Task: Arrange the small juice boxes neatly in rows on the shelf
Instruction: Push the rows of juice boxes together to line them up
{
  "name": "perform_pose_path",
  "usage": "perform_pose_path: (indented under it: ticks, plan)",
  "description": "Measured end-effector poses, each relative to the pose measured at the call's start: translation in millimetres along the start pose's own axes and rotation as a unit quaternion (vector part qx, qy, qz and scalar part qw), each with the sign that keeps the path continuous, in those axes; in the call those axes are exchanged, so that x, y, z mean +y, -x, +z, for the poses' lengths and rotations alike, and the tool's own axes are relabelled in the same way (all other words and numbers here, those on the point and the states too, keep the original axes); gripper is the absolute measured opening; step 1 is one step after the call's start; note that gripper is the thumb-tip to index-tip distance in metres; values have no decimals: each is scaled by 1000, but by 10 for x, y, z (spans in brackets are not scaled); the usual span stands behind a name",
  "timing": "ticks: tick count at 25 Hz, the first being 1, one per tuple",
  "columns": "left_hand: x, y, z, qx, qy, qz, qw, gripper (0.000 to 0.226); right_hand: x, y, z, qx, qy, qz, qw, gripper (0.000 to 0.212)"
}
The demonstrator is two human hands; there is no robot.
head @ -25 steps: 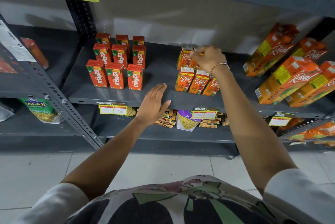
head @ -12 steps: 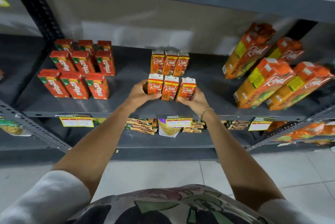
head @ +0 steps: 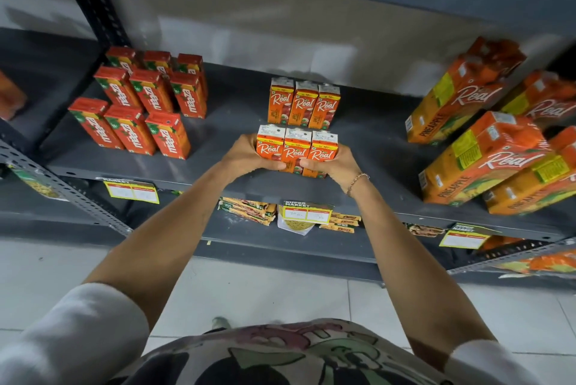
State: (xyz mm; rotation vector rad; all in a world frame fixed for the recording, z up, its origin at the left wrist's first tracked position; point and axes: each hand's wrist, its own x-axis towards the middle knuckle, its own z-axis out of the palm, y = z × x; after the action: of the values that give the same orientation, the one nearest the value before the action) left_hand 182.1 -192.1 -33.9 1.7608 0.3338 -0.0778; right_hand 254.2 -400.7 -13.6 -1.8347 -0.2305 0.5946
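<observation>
Six small orange Real juice boxes stand in two rows of three on the grey shelf [head: 218, 122]. The back row [head: 303, 107] stands upright and untouched. My left hand [head: 246, 155] presses against the left end of the front row [head: 296, 150], and my right hand [head: 333, 163] presses against its right end, so the three front boxes are squeezed together between both hands. My thumbs lie across the lower fronts of the boxes. A bracelet sits on my right wrist.
Several red Maaza juice boxes [head: 140, 104] stand in rows at the shelf's left. Large Real pineapple cartons [head: 486, 147] lie tilted at the right. Price tags [head: 307, 213] hang on the shelf edge; snack packets [head: 246, 208] fill the lower shelf. An upright post [head: 90, 4] stands at left.
A second ago my right hand was at the back row and my left hovered open. Both hands then closed on the front row's ends, and the view has drawn closer.
</observation>
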Motion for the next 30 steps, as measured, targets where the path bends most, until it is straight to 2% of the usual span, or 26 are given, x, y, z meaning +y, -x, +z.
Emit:
perform_pose_path:
  ticks: [10, 14, 19, 24, 30]
  plan:
    - [16, 104, 41, 0, -13, -13, 1000, 58, 7, 127, 24, 1, 10, 8, 1000, 52]
    - [12, 212, 131, 23, -13, -17, 1000, 51, 26, 224, -16, -7, 36, 10, 999, 51]
    - [-10, 319, 230, 26, -14, -10, 1000, 43, 60, 344, -66, -19, 30, 4, 999, 42]
    - [-10, 303, 205, 23, -26, -11, 999, 55, 32, 359, -38, -22, 19, 4, 1000, 43]
    - [-19, 338, 208, 20, -15, 4, 1000, 57, 57, 341, -44, -26, 19, 3, 999, 49]
